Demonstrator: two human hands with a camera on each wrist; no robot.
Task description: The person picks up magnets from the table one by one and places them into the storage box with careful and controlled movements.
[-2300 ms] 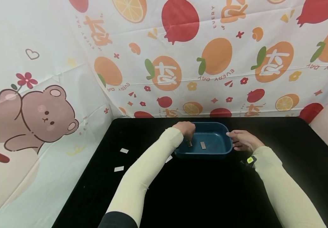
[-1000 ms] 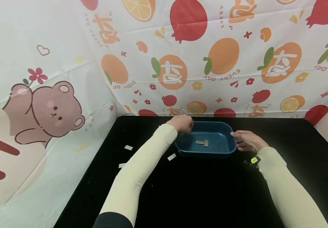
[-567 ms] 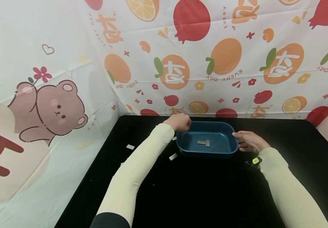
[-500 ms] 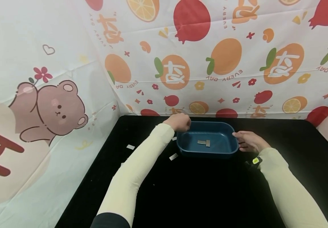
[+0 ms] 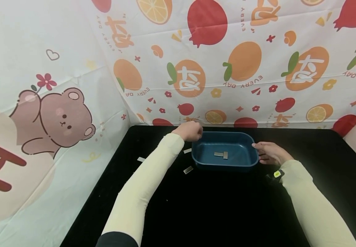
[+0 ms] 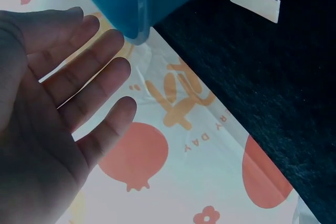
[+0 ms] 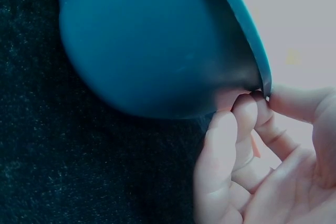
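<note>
A blue plastic tub (image 5: 239, 149) stands near the back of the black table. On its floor lie two small grey rectangular plates, one lengthwise (image 5: 218, 154) and one crosswise (image 5: 225, 155), close together in a T shape. Over the tub's back left corner hovers my left hand (image 5: 189, 131); the left wrist view shows its fingers (image 6: 86, 80) loosely bent, with nothing in them. My right hand (image 5: 268, 153) pinches the tub's right rim between thumb and fingers, as the right wrist view shows. A pale plate (image 5: 187, 150) lies just left of the tub.
More thin plates lie on the table (image 5: 215, 206): one near the tub's front left corner (image 5: 188, 169), another farther left (image 5: 141, 159), partly behind the left sleeve (image 5: 147, 185). A fruit-print cloth (image 5: 208, 75) hangs directly behind the table.
My left hand has let go of a plate inside the tub, risen and moved left past the tub's edge. The right hand keeps hold of the rim.
</note>
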